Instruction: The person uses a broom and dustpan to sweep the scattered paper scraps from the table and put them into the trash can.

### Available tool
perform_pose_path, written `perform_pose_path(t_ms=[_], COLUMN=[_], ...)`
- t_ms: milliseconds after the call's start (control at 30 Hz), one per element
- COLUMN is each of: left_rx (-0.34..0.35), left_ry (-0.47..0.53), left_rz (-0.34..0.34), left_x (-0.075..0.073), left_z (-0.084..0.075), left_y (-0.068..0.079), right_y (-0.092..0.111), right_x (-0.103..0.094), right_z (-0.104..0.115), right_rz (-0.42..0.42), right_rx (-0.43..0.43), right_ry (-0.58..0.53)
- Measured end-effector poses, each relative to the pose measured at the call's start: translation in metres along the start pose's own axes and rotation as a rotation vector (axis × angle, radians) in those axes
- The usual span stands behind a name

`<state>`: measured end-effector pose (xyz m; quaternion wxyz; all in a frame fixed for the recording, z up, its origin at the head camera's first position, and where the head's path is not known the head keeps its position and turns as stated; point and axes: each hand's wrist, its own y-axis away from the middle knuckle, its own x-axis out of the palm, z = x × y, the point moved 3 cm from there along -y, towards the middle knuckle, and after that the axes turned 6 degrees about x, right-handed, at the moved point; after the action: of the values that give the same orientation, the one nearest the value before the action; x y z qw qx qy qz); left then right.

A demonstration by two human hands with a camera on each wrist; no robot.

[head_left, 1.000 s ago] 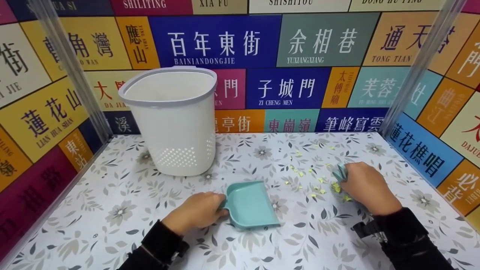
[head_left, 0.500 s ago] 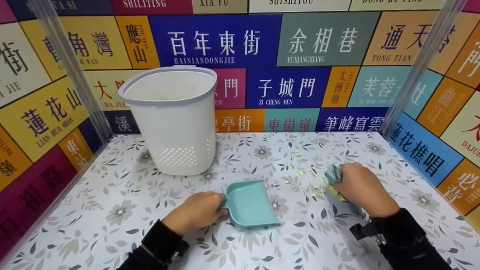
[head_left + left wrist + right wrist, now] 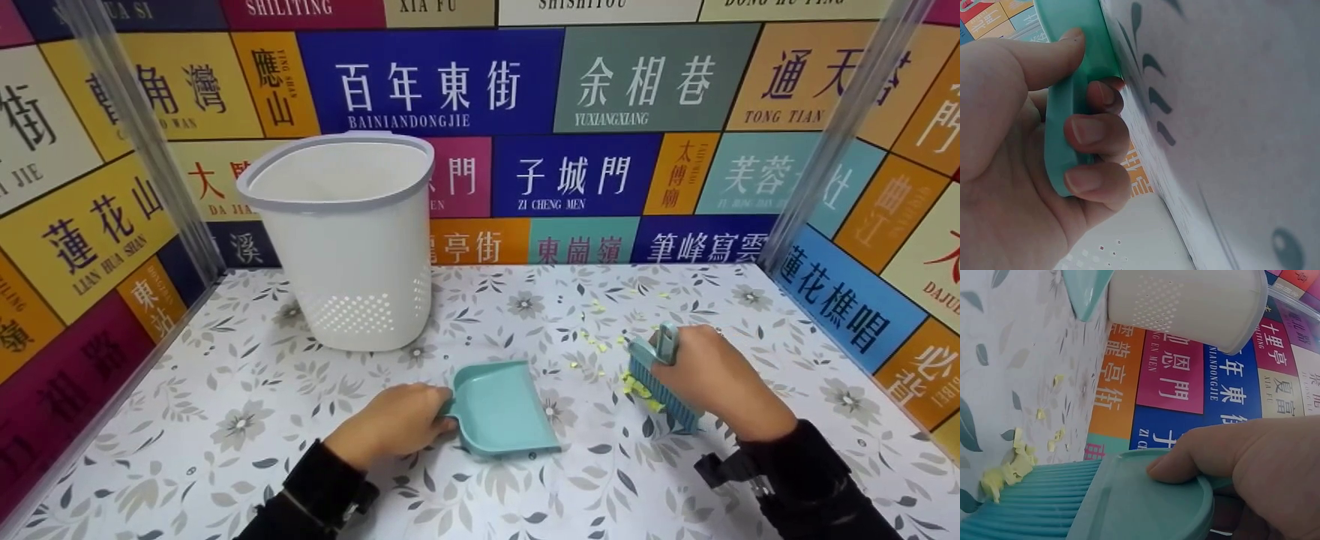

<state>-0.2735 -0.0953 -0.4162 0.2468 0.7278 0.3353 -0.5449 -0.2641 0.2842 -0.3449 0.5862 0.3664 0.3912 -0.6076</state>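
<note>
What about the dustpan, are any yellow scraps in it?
No, the head view shows the dustpan bare, with yellow scraps lying on the table beside it.

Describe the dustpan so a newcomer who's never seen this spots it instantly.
On the flowered tabletop, find the tall white bin. In the head view, nearer the camera and right of it, the left hand grips the dustpan. Unlike the similarly teal brush, it's a shallow scoop, not bristled.

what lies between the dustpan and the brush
In the head view, a clump of yellow scraps sits against the bristles of the brush, with a few loose bits nearer the dustpan; the rest of the stretch is bare floral tabletop.
</note>
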Motion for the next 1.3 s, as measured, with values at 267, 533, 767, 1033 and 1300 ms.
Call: perform_pose_path(t_ms=[267,533,767,1033,1300], left_rx=[0.005,0.005,0.007,0.026,0.028], left_ry=[0.003,0.0,-0.017,-0.048,-0.031], left_rz=[0.006,0.001,0.003,-0.012,-0.015], left_x=[-0.002,-0.001,-0.001,0.001,0.001], left_z=[-0.002,-0.002,-0.003,-0.001,-0.001], left_y=[0.0,0.001,0.0,0.002,0.001], right_y=[0.002,0.0,0.0,0.001,0.003], right_x=[-0.016,-0.004,0.011,0.017,0.019], right_z=[-0.003,-0.006,0.002,0.008,0.012], right_rz=[-0.081,-0.101,-0.099,-0.112,-0.134], right_rx=[-0.045,-0.049,-0.103,-0.116,-0.14], right_ry=[-0.002,0.094,0.118,0.098,0.081])
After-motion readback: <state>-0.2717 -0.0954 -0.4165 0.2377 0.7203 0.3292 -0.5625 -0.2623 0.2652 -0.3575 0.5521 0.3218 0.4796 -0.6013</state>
